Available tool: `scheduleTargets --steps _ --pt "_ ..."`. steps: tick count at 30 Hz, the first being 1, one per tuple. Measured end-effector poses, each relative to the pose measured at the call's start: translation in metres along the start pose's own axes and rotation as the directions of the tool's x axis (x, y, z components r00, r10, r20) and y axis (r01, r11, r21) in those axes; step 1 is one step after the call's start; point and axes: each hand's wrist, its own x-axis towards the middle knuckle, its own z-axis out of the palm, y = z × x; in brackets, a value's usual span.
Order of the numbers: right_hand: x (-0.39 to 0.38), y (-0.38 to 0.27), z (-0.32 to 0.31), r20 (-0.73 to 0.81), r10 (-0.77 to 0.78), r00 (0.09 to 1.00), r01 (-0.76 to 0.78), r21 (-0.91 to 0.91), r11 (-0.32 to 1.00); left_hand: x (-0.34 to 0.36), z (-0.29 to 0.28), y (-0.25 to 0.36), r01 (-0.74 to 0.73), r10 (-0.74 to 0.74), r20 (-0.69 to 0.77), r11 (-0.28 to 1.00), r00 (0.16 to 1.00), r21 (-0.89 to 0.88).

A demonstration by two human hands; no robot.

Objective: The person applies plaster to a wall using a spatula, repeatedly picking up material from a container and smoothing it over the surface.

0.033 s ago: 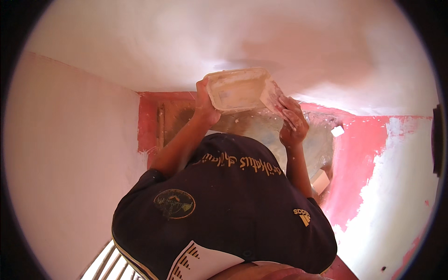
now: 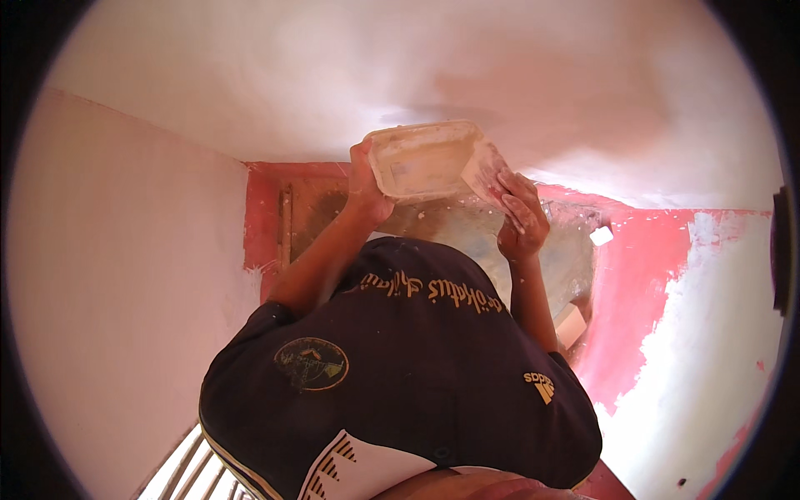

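A shallow rectangular tub [image 2: 417, 167], pale and smeared with a cream-coloured paste, is held up in front of the wall. Its left end is gripped by my left hand [image 2: 365, 187], closed round the rim. My right hand [image 2: 523, 217] pinches a flat, pale scraper [image 2: 483, 173] with paste on it, the fingers laid along its face. The scraper's far part meets the right end of the tub, partly inside it. Pale smears mark the fingers of my right hand. How my right thumb grips is mostly hidden.
A whitish coated wall [image 2: 333, 75] rises close ahead, with a darker damp-looking patch [image 2: 533, 92]. A pale wall [image 2: 125, 250] stands left. At right, a red wall [image 2: 642, 283] is partly coated white. On the stained floor [image 2: 433, 221] lie a small white piece [image 2: 601, 236] and a pale block [image 2: 571, 325].
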Motion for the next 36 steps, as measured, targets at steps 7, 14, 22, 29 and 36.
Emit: scheduleTargets --steps 7,14,22,29,36 --pt "-0.042 0.054 -0.031 0.123 0.233 0.965 -0.208 -0.187 0.960 -0.028 0.009 -0.002 -0.184 0.183 -0.052 0.983 0.982 -0.018" --pt "-0.015 0.051 -0.036 -0.292 0.550 0.783 -0.512 0.199 0.835 -0.046 0.010 0.016 -0.242 0.231 0.091 0.959 0.969 0.146" --pt "0.096 -0.001 -0.052 -0.013 0.352 0.936 -0.344 0.181 0.921 -0.014 -0.033 0.029 -0.119 0.127 0.122 0.991 0.984 -0.065" --pt "0.118 -0.040 -0.003 0.083 0.360 0.929 -0.357 0.450 0.819 -0.014 -0.039 0.047 0.172 -0.082 0.295 0.940 0.952 -0.296" --pt "0.121 -0.060 0.002 0.079 0.340 0.937 -0.349 0.243 0.905 -0.033 -0.029 0.072 0.114 -0.069 0.206 0.969 0.976 -0.218"
